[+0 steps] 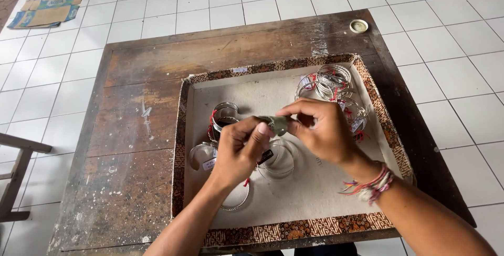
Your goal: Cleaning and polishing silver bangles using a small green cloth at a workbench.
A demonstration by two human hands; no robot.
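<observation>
Over a shallow tray (181, 145) with a brown patterned rim, my left hand (239, 151) and my right hand (320, 132) meet. Both pinch a small green-grey cloth (278, 123) between thumb and fingers. What the cloth wraps is hidden. A silver bangle with a dark tag (277, 160) lies just under my hands. More silver bangles with red threads lie at the tray's left (224, 115) and in a pile at its far right corner (331, 82). Another bangle (236, 199) lies below my left wrist. My right wrist wears coloured thread bracelets (370, 185).
The tray rests on a worn dark wooden table (136, 130) over a white tiled floor. A small round lid (359, 25) sits at the table's far right corner. Flattened cardboard (47, 10) lies on the floor far left. A wooden chair part (16, 177) stands at the left edge.
</observation>
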